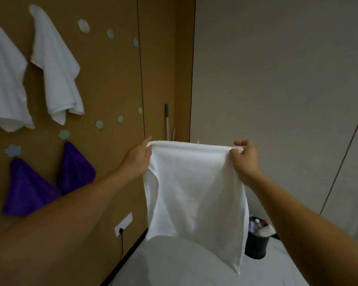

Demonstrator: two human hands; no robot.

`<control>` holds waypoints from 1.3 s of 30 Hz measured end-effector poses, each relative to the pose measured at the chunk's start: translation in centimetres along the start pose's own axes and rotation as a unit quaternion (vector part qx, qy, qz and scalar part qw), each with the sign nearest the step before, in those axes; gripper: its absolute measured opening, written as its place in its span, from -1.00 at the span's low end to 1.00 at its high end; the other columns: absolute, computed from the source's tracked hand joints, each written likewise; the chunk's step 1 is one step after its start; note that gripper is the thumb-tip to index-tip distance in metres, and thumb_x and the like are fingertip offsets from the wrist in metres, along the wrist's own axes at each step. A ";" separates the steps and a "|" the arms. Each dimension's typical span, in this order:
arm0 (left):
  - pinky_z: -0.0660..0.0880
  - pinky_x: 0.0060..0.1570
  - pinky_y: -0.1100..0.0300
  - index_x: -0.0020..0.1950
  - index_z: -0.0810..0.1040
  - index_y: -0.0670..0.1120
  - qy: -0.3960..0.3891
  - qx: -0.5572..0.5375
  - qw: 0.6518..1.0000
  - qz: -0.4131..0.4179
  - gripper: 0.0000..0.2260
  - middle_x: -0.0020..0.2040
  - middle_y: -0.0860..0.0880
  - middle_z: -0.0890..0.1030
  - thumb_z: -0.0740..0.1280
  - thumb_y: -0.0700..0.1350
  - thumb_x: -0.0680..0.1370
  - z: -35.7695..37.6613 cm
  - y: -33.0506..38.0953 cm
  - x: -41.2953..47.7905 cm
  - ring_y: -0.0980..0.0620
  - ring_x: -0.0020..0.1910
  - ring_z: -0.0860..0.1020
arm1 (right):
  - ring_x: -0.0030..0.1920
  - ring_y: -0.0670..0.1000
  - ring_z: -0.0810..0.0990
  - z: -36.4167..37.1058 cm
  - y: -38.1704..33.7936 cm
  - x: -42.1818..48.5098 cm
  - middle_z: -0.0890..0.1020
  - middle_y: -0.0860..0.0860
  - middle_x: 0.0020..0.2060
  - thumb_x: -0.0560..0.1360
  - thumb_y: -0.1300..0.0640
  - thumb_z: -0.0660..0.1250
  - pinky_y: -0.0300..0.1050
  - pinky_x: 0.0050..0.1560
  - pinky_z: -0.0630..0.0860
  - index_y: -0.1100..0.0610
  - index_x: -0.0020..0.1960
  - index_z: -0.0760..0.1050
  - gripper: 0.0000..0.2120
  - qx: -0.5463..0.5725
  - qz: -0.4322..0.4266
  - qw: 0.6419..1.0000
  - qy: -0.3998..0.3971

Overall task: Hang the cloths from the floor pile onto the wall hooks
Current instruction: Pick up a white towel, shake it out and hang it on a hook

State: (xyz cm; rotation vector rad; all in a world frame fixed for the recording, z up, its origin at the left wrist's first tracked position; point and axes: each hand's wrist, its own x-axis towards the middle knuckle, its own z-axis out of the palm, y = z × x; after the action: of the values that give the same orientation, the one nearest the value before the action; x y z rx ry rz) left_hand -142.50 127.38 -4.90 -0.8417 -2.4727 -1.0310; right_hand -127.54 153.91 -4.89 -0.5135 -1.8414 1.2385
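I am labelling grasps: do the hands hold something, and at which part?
Both hold one white cloth by its top edge: the left hand at the left corner, the right hand at the right corner.

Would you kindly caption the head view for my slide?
A white towel pinched at top corners by left hand and right hand near hung cloths.

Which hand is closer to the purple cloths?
Left. The left hand is just right of the purple cloths; the right hand is farther right, across the white cloth.

Head-worn wide view, facing forward, slightly down
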 end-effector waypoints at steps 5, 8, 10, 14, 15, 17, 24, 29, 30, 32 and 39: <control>0.31 0.05 0.40 0.42 0.39 -0.07 0.125 -0.122 0.983 -0.054 -0.64 0.27 -0.08 0.51 0.07 -0.22 0.64 -1.4 -0.7 1.8 0.12 0.10 0.49 | -0.16 -0.03 0.57 5.7 -1.9 1.3 0.62 -0.12 -0.18 0.41 -0.01 0.25 -0.17 -0.23 0.47 -0.03 -0.16 0.60 -0.84 0.028 -0.011 0.990 -0.138; 0.38 -0.23 0.41 0.12 0.54 0.01 0.169 -0.196 0.961 -0.096 -0.70 0.01 0.00 0.57 0.09 -0.26 0.60 -2.4 -2.4 4.4 0.11 -0.13 0.49 | -0.15 -0.08 0.65 8.8 -2.6 2.6 0.65 -0.16 -0.12 0.22 -0.26 0.52 -0.24 -0.26 0.56 -0.12 -0.04 0.61 -0.61 -0.012 -0.038 0.964 -0.261; 0.37 -0.38 0.36 -0.10 0.54 0.04 0.189 -0.249 0.942 -0.121 -0.72 -0.18 0.02 0.54 0.10 -0.26 0.57 -3.2 -3.7 6.5 0.08 -0.27 0.46 | -0.19 -0.04 0.69 11.2 -3.1 3.9 0.69 -0.07 -0.15 0.20 -0.18 0.60 -0.15 -0.28 0.64 -0.05 -0.05 0.64 -0.61 -0.028 -0.057 0.955 -0.289; 0.31 -0.31 0.16 -0.33 0.47 0.00 0.195 -0.322 0.919 -0.118 -0.83 -0.34 0.05 0.46 0.18 -0.10 0.45 -5.2 -6.0 10.9 0.08 -0.33 0.40 | -0.21 0.05 0.67 17.2 -4.7 7.2 0.70 0.05 -0.21 0.35 -0.11 0.52 -0.04 -0.20 0.61 0.08 -0.11 0.66 -0.73 0.046 -0.057 0.969 -0.235; 0.31 -0.34 0.17 -0.34 0.44 0.00 0.170 -0.304 0.933 -0.093 -0.83 -0.37 0.07 0.44 0.22 -0.03 0.45 -5.7 -6.6 12.0 0.10 -0.36 0.38 | -0.21 0.03 0.66 18.7 -5.2 8.1 0.70 0.03 -0.22 0.36 -0.12 0.50 -0.06 -0.22 0.60 0.07 -0.12 0.65 -0.73 0.066 -0.047 0.972 -0.221; 0.38 -0.37 0.28 -0.27 0.48 0.04 0.083 -0.246 0.965 -0.040 -0.76 -0.32 0.14 0.50 0.36 0.18 0.42 -6.8 -7.8 13.7 0.19 -0.34 0.46 | -0.20 0.02 0.65 21.9 -5.9 9.7 0.68 -0.02 -0.25 0.39 -0.14 0.47 -0.07 -0.23 0.56 0.04 -0.14 0.63 -0.75 0.097 -0.037 0.975 -0.198; 0.40 -0.28 0.43 -0.27 0.44 0.19 0.035 -0.146 0.989 -0.015 -0.81 -0.34 0.26 0.54 0.35 0.18 0.50 -8.7 -13.3 19.0 0.33 -0.33 0.51 | -0.16 -0.04 0.63 31.5 -7.6 13.5 0.65 -0.12 -0.21 0.47 -0.12 0.38 -0.16 -0.25 0.48 -0.03 -0.08 0.60 -0.83 0.126 -0.084 0.968 -0.202; 0.50 0.06 0.23 0.17 0.61 -0.02 0.117 -0.195 0.972 -0.060 -0.65 0.03 0.12 0.66 0.29 0.17 0.54 -10.6 -15.8 23.8 0.12 0.04 0.60 | -0.18 -0.09 0.62 37.5 -9.9 16.8 0.65 -0.17 -0.26 0.47 -0.10 0.40 -0.16 -0.21 0.52 -0.08 -0.14 0.59 -0.89 0.157 -0.104 0.957 -0.219; 0.48 0.11 0.18 0.21 0.59 -0.07 0.144 -0.200 0.967 -0.066 -0.63 0.08 0.07 0.64 0.29 0.15 0.55 -10.8 -15.9 25.1 0.09 0.07 0.58 | -0.18 -0.10 0.61 38.6 -10.4 17.7 0.65 -0.17 -0.24 0.47 -0.10 0.41 -0.18 -0.23 0.49 -0.07 -0.11 0.60 -0.88 0.169 -0.112 0.955 -0.217; 0.44 0.01 0.25 0.13 0.60 -0.08 0.199 -0.201 0.957 -0.059 -0.70 0.01 0.09 0.60 0.28 0.11 0.57 -11.1 -16.0 27.6 0.12 0.01 0.54 | -0.15 -0.11 0.59 41.0 -11.6 19.8 0.64 -0.17 -0.19 0.48 -0.11 0.40 -0.19 -0.25 0.44 -0.08 -0.07 0.60 -0.87 0.191 -0.124 0.951 -0.208; 0.47 -0.16 0.13 -0.10 0.52 -0.08 0.374 -0.034 0.926 -0.038 -0.72 -0.22 0.06 0.53 0.20 0.10 0.60 -14.1 -15.9 36.4 -0.02 -0.14 0.54 | -0.23 -0.22 0.60 49.1 -17.0 27.4 0.62 -0.22 -0.24 0.49 -0.06 0.39 -0.39 -0.35 0.42 -0.11 -0.13 0.53 -0.93 0.271 -0.191 0.920 -0.210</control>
State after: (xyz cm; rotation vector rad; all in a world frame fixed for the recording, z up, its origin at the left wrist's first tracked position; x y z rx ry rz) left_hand -179.53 122.47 14.62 -0.2733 -1.8293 -1.1884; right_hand -181.25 138.98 13.70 0.4317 -1.7055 1.5728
